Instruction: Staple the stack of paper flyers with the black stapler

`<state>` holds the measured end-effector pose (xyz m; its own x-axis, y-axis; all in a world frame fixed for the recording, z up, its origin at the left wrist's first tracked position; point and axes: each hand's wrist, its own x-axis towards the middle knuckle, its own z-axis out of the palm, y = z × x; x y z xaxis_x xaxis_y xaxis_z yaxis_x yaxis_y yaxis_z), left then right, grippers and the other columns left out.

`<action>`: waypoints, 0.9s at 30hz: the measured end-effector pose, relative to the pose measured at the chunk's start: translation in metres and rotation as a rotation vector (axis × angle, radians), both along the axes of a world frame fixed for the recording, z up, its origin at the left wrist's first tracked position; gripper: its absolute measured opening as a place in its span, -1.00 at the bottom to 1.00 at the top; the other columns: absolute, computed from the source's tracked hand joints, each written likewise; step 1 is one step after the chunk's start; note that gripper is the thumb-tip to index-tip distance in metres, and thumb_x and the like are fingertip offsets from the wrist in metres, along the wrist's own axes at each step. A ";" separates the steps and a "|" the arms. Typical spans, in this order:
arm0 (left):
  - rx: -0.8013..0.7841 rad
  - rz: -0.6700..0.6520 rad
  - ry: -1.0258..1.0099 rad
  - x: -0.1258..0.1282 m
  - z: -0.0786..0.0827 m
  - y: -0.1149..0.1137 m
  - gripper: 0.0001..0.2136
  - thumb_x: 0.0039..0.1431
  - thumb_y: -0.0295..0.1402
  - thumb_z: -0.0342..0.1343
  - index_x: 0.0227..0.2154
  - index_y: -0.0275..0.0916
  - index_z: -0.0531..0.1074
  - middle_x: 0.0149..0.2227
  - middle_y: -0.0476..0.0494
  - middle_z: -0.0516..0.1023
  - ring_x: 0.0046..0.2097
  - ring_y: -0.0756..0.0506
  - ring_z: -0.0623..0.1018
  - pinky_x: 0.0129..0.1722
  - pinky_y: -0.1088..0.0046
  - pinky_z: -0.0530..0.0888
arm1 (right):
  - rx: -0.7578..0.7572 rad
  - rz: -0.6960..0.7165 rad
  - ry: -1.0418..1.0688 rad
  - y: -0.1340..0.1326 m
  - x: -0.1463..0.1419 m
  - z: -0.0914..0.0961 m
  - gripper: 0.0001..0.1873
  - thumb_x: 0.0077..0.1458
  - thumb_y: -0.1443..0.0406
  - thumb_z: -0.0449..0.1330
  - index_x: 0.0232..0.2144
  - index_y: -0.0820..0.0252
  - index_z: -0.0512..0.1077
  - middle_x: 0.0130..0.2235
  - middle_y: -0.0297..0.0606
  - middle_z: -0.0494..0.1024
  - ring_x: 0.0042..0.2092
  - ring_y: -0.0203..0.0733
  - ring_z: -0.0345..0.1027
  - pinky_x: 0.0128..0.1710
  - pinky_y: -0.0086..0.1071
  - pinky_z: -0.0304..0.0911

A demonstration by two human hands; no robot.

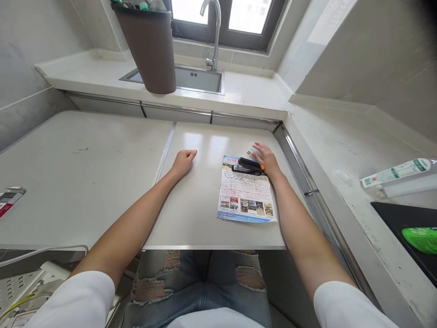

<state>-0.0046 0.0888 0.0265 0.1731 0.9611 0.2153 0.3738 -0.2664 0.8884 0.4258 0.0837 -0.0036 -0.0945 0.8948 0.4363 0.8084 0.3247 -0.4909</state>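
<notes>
My left hand (184,163) rests on the white tabletop (191,205) in a loose fist, and nothing shows in it. My right hand (266,160) lies open with its fingers apart, at the right end of a black stapler (248,166) with an orange tip. The stapler lies across the top of a printed flyer (246,189), which is flat on the table. Left of my right fingertips is a small metallic piece (249,152), perhaps a strip of staples. My right wrist is beside the flyer's right edge.
Behind the table, a tall brown bin (150,50) stands at the sink (201,79) below a curved faucet (217,32). On the right counter lie a clear labelled bottle (399,177) and a green packet (421,239). A red-and-white box (10,200) sits far left.
</notes>
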 end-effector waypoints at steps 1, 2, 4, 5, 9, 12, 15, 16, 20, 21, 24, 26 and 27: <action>-0.001 0.001 -0.006 0.000 0.000 0.000 -0.53 0.37 -0.09 0.05 -0.52 -0.13 -0.06 -0.50 0.04 -0.08 -0.40 -0.02 -0.01 -0.34 0.33 -0.06 | -0.053 0.037 -0.023 0.001 -0.001 -0.002 -0.46 0.41 0.05 0.21 0.29 0.14 0.55 0.46 -0.02 0.46 0.50 0.18 0.30 0.55 0.16 0.16; -0.002 0.000 -0.011 0.000 -0.001 0.000 -0.53 0.36 -0.09 0.06 -0.53 -0.13 -0.06 -0.50 0.04 -0.08 -0.40 -0.03 0.00 -0.33 0.33 -0.06 | -0.094 0.068 -0.040 0.001 -0.003 -0.003 -0.43 0.42 0.08 0.19 0.34 0.17 0.52 0.48 -0.02 0.42 0.53 0.17 0.25 0.58 0.13 0.12; 0.005 -0.003 -0.010 0.000 -0.002 -0.001 -0.52 0.35 -0.09 0.07 -0.55 -0.12 -0.05 -0.51 0.03 -0.07 -0.40 -0.03 0.01 -0.33 0.33 -0.06 | -0.137 0.109 -0.067 0.002 -0.008 -0.006 -0.44 0.44 0.12 0.15 0.35 0.22 0.52 0.46 0.01 0.45 0.53 0.18 0.25 0.59 0.10 0.11; 0.009 -0.008 -0.004 0.001 -0.002 -0.001 -0.52 0.34 -0.10 0.08 -0.55 -0.12 -0.04 -0.51 0.03 -0.07 -0.40 -0.03 0.01 -0.33 0.33 -0.06 | -0.147 0.118 -0.080 0.002 -0.010 -0.006 -0.46 0.45 0.14 0.14 0.33 0.23 0.55 0.43 0.03 0.49 0.52 0.18 0.28 0.58 0.10 0.13; 0.011 -0.035 0.028 0.003 0.000 -0.005 -0.52 0.33 -0.15 0.12 -0.58 -0.13 -0.02 -0.53 0.03 -0.05 -0.41 -0.04 0.03 -0.34 0.32 -0.05 | -0.159 0.104 -0.124 0.001 -0.018 -0.005 -0.52 0.47 0.25 0.06 0.26 0.19 0.61 0.38 0.00 0.55 0.49 0.22 0.31 0.54 0.19 0.18; 0.003 -0.044 0.035 0.004 0.001 -0.007 -0.51 0.31 -0.19 0.15 -0.60 -0.13 -0.01 -0.54 0.03 -0.05 -0.42 -0.04 0.02 -0.34 0.32 -0.06 | -0.133 0.093 -0.139 -0.004 -0.023 0.001 -0.54 0.45 0.28 0.09 0.23 0.17 0.63 0.36 -0.01 0.57 0.47 0.22 0.33 0.49 0.18 0.23; -0.002 -0.042 0.023 0.005 0.003 -0.008 -0.50 0.29 -0.21 0.18 -0.61 -0.13 -0.01 -0.55 0.04 -0.05 -0.42 -0.04 0.01 -0.35 0.32 -0.07 | -0.095 0.089 -0.157 -0.012 -0.027 0.009 -0.59 0.46 0.23 0.12 0.16 0.16 0.66 0.28 0.03 0.63 0.36 0.26 0.40 0.40 0.18 0.30; -0.003 -0.042 0.017 0.004 0.003 -0.008 -0.50 0.29 -0.22 0.18 -0.62 -0.14 -0.01 -0.55 0.04 -0.05 -0.42 -0.04 0.00 -0.35 0.32 -0.07 | -0.088 0.097 -0.164 -0.015 -0.028 0.012 -0.61 0.46 0.21 0.12 0.10 0.15 0.69 0.24 0.03 0.66 0.30 0.25 0.43 0.35 0.16 0.34; -0.012 -0.035 -0.012 0.005 0.006 -0.009 -0.50 0.28 -0.27 0.19 -0.64 -0.15 -0.01 -0.57 0.05 -0.05 -0.42 -0.03 -0.01 -0.35 0.32 -0.08 | -0.087 0.143 -0.178 -0.022 -0.034 0.017 -0.64 0.46 0.21 0.11 -0.10 0.11 0.73 0.10 -0.01 0.72 0.16 0.17 0.48 0.23 0.03 0.44; -0.015 -0.027 -0.026 0.006 0.007 -0.009 -0.50 0.27 -0.28 0.19 -0.64 -0.15 0.00 -0.57 0.05 -0.05 -0.43 -0.02 -0.01 -0.35 0.33 -0.07 | -0.087 0.145 -0.176 -0.021 -0.037 0.017 -0.65 0.46 0.22 0.11 -0.10 0.11 0.72 0.10 0.00 0.72 0.16 0.16 0.48 0.23 0.02 0.43; -0.019 0.028 -0.086 0.009 0.010 -0.011 -0.48 0.27 -0.30 0.21 -0.65 -0.15 -0.01 -0.57 0.06 -0.05 -0.42 -0.02 0.01 -0.34 0.34 -0.05 | -0.087 0.149 -0.160 -0.017 -0.052 0.015 -0.67 0.44 0.24 0.13 -0.06 0.12 0.71 0.14 0.01 0.70 0.20 0.15 0.48 0.27 0.00 0.42; -0.013 0.100 -0.136 0.009 0.012 -0.014 -0.48 0.29 -0.30 0.21 -0.65 -0.15 -0.01 -0.57 0.06 -0.05 -0.41 -0.03 0.03 -0.34 0.34 -0.03 | -0.090 0.160 -0.141 -0.013 -0.070 0.012 -0.67 0.43 0.25 0.12 -0.05 0.13 0.70 0.17 0.03 0.68 0.21 0.14 0.48 0.26 -0.01 0.42; -0.010 0.140 -0.158 0.008 0.012 -0.016 -0.49 0.32 -0.30 0.19 -0.64 -0.15 0.00 -0.56 0.06 -0.04 -0.40 -0.03 0.04 -0.34 0.33 -0.02 | -0.092 0.169 -0.130 -0.011 -0.081 0.011 -0.67 0.43 0.26 0.11 -0.05 0.14 0.70 0.17 0.04 0.67 0.20 0.14 0.49 0.25 0.00 0.43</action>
<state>0.0030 0.0723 0.0390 0.0026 0.9756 0.2197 0.2625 -0.2126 0.9412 0.3444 0.0730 0.0075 -0.2963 0.8969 0.3282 0.8050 0.4195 -0.4195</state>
